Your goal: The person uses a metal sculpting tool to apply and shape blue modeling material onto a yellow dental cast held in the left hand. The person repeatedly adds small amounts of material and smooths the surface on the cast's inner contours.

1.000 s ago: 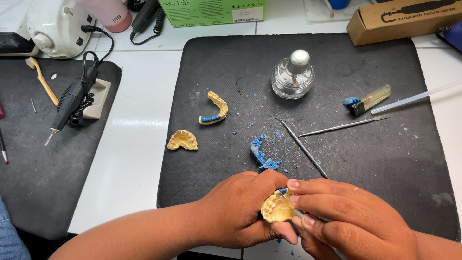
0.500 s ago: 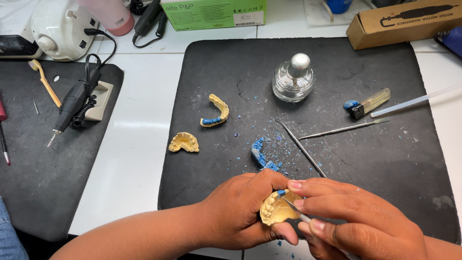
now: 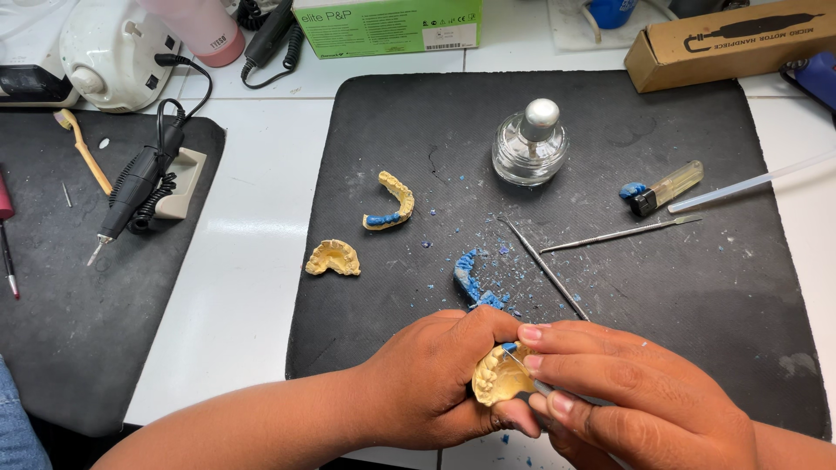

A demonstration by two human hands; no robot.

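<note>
left hand (image 3: 435,383): clenched around yellow cast (image 3: 498,376), thumb over its top edge, cast held tilted above near edge of mat (image 3: 714,287).
right hand (image 3: 627,392): fingers pinched on thin tool (image 3: 521,362), tip touching the cast's tooth row; handle mostly hidden under fingers.
cast: between both hands, bottom centre, small blue spot at the tip contact; off the mat surface, not resting on it.
mat: black, centre-right, littered with blue wax crumbs (image 3: 488,287) just beyond the hands.
blue strip (image 3: 466,277): curved wax piece on mat, near left knuckles, apart from them.
probe (image 3: 544,268): metal, lying diagonal, near end just beside right fingertips.
second probe (image 3: 620,233): lying flat, right of the first, pointing toward lighter.
lighter (image 3: 664,187): clear body, blue cap end, on mat right of centre.
burner (image 3: 529,144): glass, metal cap, upright, far centre of mat.
arch piece (image 3: 392,202): yellow with blue band, on mat left part.
small cast (image 3: 333,258): yellow, straddling mat's left edge and white table (image 3: 252,252).
handpiece (image 3: 135,191): black, in cradle on left mat, corded to white unit (image 3: 109,52).
boxes: green box (image 3: 387,24) far centre, brown box (image 3: 731,43) far right.
</note>
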